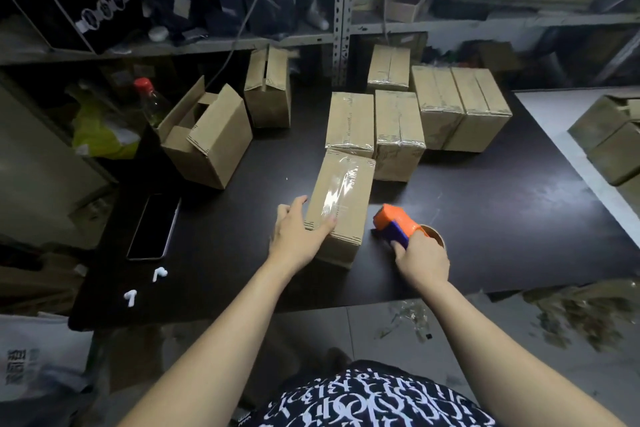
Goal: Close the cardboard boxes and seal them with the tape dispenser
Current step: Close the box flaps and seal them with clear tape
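Observation:
A closed cardboard box (346, 191) with clear tape along its top lies near the front of the black table (502, 218). My left hand (298, 232) holds its near left corner, thumb on top and fingers down the left side. My right hand (420, 262) grips the orange and blue tape dispenser (394, 220), which rests on the table just right of the box. Several taped boxes (398, 128) stand in a cluster behind it. An open box (207, 135) with raised flaps sits at the left, another unsealed box (268, 90) behind it.
A dark phone (154, 227) and two white earbuds (159, 274) lie at the table's front left. A red-capped bottle (150, 100) stands beside the open box. Metal shelving (341, 10) rises behind the table. More boxes (613, 146) lie at the far right.

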